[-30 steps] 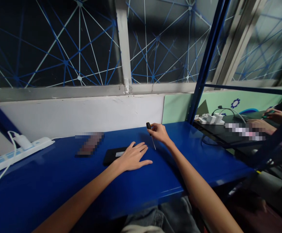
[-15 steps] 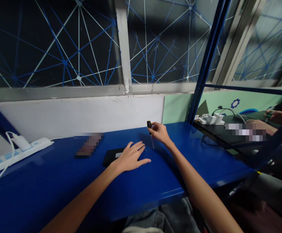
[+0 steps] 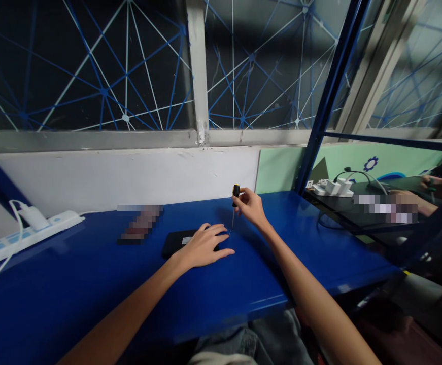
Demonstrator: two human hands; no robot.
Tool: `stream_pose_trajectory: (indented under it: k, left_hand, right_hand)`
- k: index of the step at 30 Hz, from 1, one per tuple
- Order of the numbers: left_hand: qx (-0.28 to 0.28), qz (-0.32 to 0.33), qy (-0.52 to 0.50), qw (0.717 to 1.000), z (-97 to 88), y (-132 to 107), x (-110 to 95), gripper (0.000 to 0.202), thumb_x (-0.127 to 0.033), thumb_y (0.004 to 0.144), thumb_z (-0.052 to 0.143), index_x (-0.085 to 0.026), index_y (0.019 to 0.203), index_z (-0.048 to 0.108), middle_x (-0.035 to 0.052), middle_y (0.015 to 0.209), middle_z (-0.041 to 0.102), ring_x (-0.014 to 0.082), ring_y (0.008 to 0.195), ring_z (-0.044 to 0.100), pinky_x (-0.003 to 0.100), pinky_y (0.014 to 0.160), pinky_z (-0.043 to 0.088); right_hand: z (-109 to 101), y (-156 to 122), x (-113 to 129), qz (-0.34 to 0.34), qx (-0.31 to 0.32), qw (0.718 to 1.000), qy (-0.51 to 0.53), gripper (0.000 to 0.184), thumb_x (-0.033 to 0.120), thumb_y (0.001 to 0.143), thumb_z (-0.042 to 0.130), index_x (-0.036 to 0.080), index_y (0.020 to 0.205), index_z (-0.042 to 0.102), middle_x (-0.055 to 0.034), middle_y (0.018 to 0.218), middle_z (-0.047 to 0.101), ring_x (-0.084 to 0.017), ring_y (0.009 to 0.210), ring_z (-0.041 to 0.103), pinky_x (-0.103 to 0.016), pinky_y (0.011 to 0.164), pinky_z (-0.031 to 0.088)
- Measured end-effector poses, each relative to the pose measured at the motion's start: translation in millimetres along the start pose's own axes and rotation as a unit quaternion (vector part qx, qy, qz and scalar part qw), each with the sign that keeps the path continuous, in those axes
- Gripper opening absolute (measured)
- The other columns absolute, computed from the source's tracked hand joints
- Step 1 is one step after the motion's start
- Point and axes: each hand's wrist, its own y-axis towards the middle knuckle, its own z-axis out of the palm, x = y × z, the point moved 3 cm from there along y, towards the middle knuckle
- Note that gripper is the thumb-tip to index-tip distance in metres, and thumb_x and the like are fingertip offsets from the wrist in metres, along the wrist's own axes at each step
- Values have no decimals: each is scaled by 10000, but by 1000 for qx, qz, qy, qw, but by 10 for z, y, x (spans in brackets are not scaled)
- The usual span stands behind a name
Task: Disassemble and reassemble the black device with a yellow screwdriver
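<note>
Screwdriver (image 3: 236, 196) w/ thin metal shaft (image 3: 233, 221)

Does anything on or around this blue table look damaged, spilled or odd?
The window's middle post looks worn at its foot, with rough, chipped patches. Near the left hand, tiny specks seem to lie on the table, too small to identify. I see no spill.

comes to two with the person's left hand (image 3: 203, 247) and right hand (image 3: 249, 208); to one with the black-and-yellow screwdriver (image 3: 236, 195); to one with the flat black case (image 3: 172, 244), bearing one white label (image 3: 185, 241). reaches two with the blue worktop (image 3: 251, 284), bearing one blurred item (image 3: 140, 226), and the black worktop (image 3: 345, 210); two with white power strips (image 3: 65, 221); two with a co-worker's hands (image 3: 405, 198).
</note>
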Motion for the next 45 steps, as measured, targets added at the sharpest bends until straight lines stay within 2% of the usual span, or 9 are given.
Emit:
stream_pose_trajectory:
  k: [5,16,27,32,45]
  left_hand:
    - [-15,-7,3,1000,-4,6,18,555,-608,939,378,-204,1258,588,97,1358,551,269,1294,444,423,1046,296]
    - [5,-34,8,999,51,9,25,566,-606,934,390,-197,1283,566,123,1369,538,310,1342,385,492,1074,247]
    - [-17,-22,7,1000,88,-9,43,531,-585,933,418,-221,1296,550,118,1383,522,306,1330,397,479,1065,268]
    - [-5,-27,1,1000,81,-11,38,511,-574,938,420,-260,1329,519,106,1396,511,306,1339,387,493,1057,274]
    - [-9,-26,-25,999,74,-2,59,532,-577,926,440,-185,1260,574,120,1348,558,303,1356,363,464,1081,240]
  right_hand:
    - [25,-21,35,-5,5,1000,9,287,435,818,579,183,954,558,10,630,634,-143,476,617,-217,409,493]
    - [114,-40,31,-33,8,999,31,243,398,813,586,194,943,569,13,616,628,-158,465,620,-233,391,482]
    - [80,-49,77,-30,3,999,35,257,410,806,604,183,923,584,10,605,628,-152,449,611,-234,400,486]
    - [28,-38,79,-28,-11,999,35,257,409,816,600,182,934,584,12,608,635,-147,434,603,-236,401,489]
    - [43,-44,75,-39,-2,999,14,234,394,818,598,185,921,591,11,596,637,-148,429,611,-233,415,481]
